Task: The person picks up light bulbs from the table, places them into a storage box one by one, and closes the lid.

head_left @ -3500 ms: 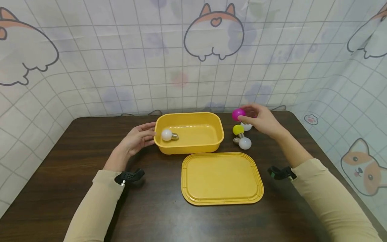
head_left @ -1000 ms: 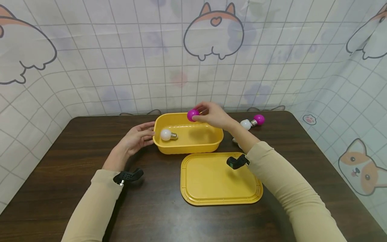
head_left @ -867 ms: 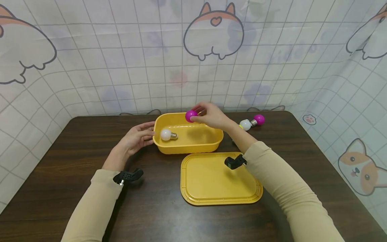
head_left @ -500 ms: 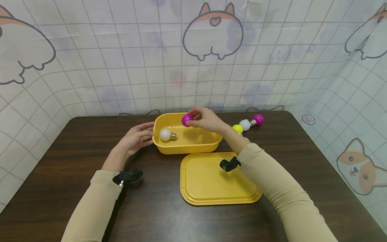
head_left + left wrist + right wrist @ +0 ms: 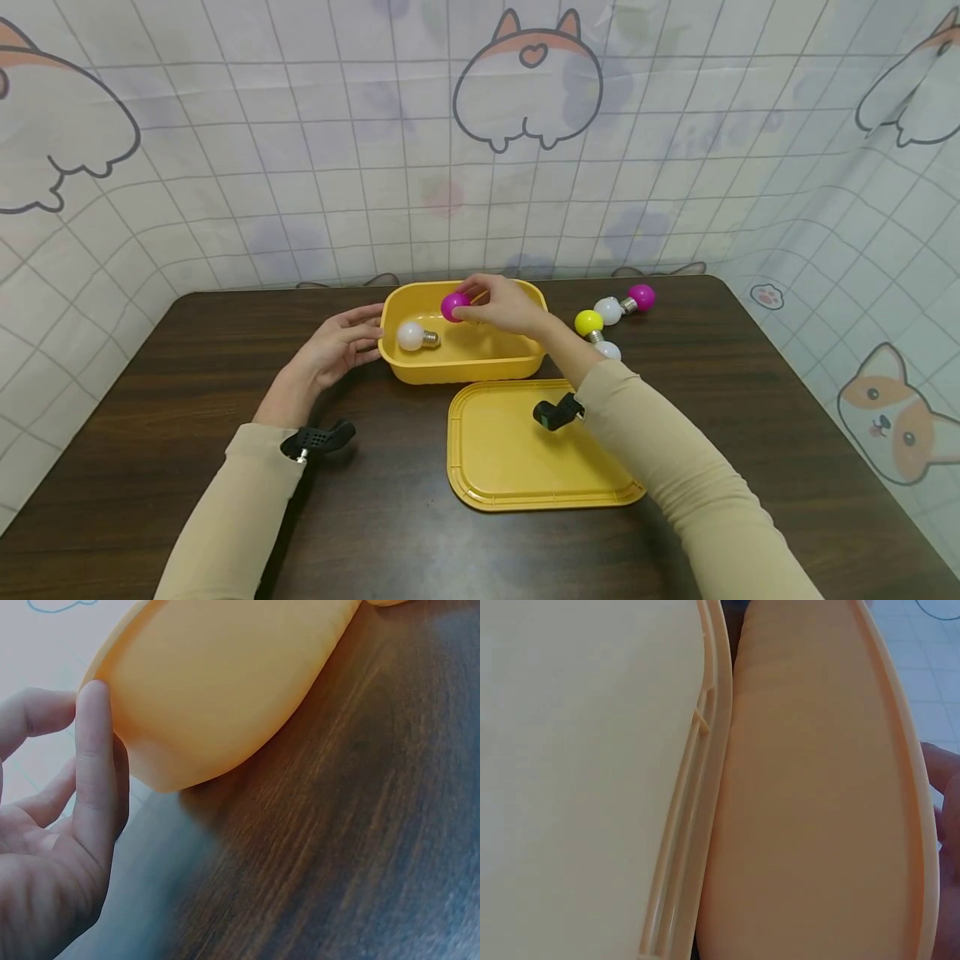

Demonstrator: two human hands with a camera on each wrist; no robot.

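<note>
My right hand (image 5: pixel 504 307) pinches a magenta light bulb (image 5: pixel 453 307) over the inside of the yellow box (image 5: pixel 467 372). Only the bulb's round part shows; its base is hidden by the fingers. On the box floor, to the left, a white bulb (image 5: pixel 410 336) lies on its side with its metal screw base pointing right. My left hand (image 5: pixel 333 350) touches the box's left end, its fingers relaxed. In the left wrist view, fingertips (image 5: pixel 94 697) rest at the box rim. The right wrist view catches just part of the right hand (image 5: pixel 946 825) beyond the box wall.
A yellow lid (image 5: pixel 536 467) lies flat on the dark wooden table (image 5: pixel 390 533), just in front of the box. Right of the box lie a yellow bulb (image 5: pixel 588 322), another magenta bulb (image 5: pixel 641 297) and two white ones. A patterned cloth (image 5: pixel 300 167) hangs behind the table.
My right hand has carried the magenta bulb left from the loose bulbs to the box, then lowered it further left over the past second. The left hand has stayed at the box end.
</note>
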